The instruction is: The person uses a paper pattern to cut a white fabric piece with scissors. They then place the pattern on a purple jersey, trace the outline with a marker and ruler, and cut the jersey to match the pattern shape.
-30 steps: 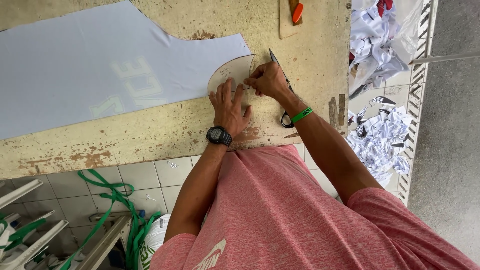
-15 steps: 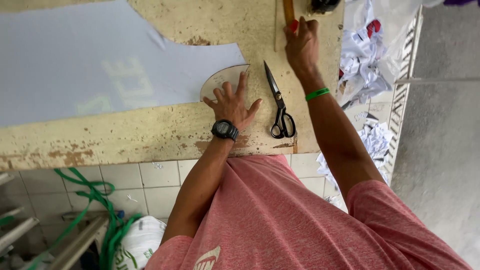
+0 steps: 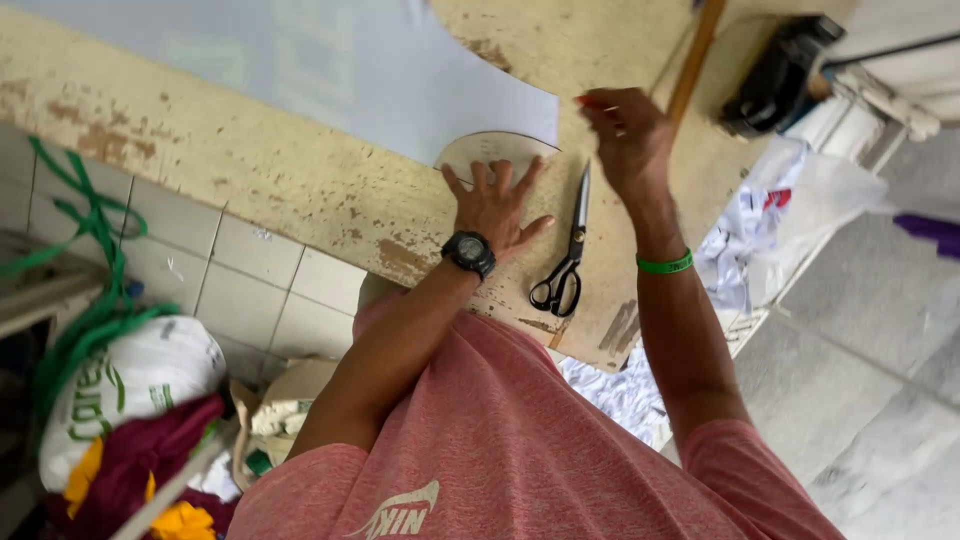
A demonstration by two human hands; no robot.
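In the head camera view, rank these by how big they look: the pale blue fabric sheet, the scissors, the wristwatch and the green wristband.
1. Pale blue fabric sheet, by far the largest.
2. Scissors.
3. Wristwatch and green wristband: they look alike in size, so no ranking between them.

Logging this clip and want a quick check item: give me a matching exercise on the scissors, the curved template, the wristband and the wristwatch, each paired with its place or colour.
Things:
1. scissors
2. curved template
3. wristband
4. wristwatch

Descriptions:
A. green, on the right wrist
B. flat under the left hand
C. black, on the left wrist
D. lying on the table between the two forearms

Pairs: 1-D, 2-B, 3-A, 4-C
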